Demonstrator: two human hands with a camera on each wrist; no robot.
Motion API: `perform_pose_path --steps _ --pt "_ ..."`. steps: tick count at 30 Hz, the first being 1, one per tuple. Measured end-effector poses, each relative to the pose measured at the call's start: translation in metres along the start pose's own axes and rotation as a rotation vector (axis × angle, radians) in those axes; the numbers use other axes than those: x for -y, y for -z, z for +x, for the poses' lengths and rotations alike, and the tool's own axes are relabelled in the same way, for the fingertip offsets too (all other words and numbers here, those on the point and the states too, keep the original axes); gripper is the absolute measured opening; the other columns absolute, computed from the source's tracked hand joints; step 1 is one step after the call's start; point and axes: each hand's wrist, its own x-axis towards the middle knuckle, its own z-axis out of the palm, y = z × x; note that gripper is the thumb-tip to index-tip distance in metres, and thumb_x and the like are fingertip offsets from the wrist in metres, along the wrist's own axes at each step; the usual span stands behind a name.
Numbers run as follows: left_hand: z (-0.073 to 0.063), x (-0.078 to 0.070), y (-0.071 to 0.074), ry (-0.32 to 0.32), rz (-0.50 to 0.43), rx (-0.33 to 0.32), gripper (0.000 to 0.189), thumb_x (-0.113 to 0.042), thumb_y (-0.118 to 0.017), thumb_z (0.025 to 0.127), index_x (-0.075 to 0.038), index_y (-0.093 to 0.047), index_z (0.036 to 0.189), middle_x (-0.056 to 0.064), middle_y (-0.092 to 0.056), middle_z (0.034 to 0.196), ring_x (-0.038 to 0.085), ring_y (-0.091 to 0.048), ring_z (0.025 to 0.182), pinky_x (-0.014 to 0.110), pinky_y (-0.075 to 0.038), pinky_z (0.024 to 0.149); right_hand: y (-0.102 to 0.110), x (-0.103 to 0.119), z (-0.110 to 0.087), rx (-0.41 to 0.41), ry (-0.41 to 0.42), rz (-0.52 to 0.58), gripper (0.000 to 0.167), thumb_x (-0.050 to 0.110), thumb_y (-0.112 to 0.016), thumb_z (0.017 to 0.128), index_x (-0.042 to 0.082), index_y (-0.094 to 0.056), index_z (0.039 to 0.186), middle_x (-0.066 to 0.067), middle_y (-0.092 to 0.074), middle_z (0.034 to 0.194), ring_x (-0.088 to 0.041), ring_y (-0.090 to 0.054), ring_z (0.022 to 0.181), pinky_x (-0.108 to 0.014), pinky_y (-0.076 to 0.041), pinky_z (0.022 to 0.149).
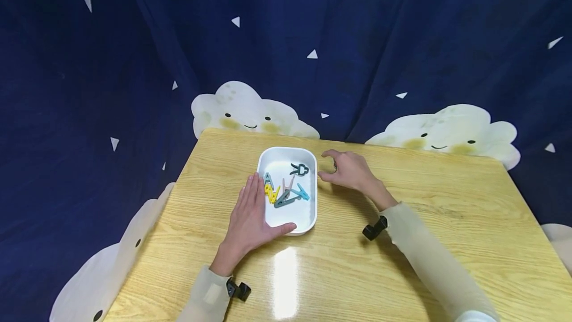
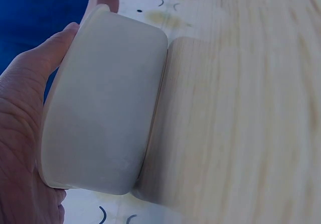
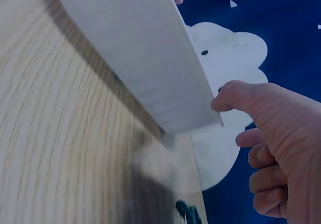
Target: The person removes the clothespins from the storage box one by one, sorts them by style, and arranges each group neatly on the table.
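A white plastic tub stands on the table in the head view, holding several spring clips: a dark green clip, a yellow clip, a pink clip, a light blue clip and a grey-green clip. My left hand rests against the tub's left side, its fingers straight and its thumb across the near rim. Beside the far right rim is my right hand, thumb and forefinger apart, with nothing visibly gripped. In the right wrist view, a dark green object shows partly at the bottom edge.
The wooden table extends right and toward me. Behind it hangs a dark blue curtain with white triangles and smiling clouds. Each wrist wears a small black camera mount.
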Motion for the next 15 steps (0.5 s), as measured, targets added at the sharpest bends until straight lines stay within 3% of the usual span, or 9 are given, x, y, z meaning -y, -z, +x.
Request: perform_pose_path --steps 9,15 --pt "-0.001 0.0 0.002 0.014 -0.002 0.02 0.144 -0.095 -0.06 0.07 0.003 -0.015 0.165 0.017 -0.007 0.175 0.027 -0.002 0.162 0.046 -0.016 0.13 0.007 0.021 0.018 0.002 0.031 0.042 0.051 0.042 -0.077 0.083 0.015 -0.073 0.127 0.006 -0.051 0.061 -0.012 -0.046 0.054 -0.031 -0.034 0.044" --pt "-0.001 -0.001 0.0 0.009 0.003 0.021 0.144 -0.097 -0.056 0.07 0.003 -0.015 0.165 0.018 -0.007 0.175 0.027 -0.002 0.162 0.047 -0.016 0.13 0.003 0.035 0.024 0.079 0.049 0.001 0.052 0.043 -0.076 0.085 0.013 -0.072 0.128 0.007 -0.047 0.056 -0.013 -0.044 0.052 -0.03 -0.032 0.044"
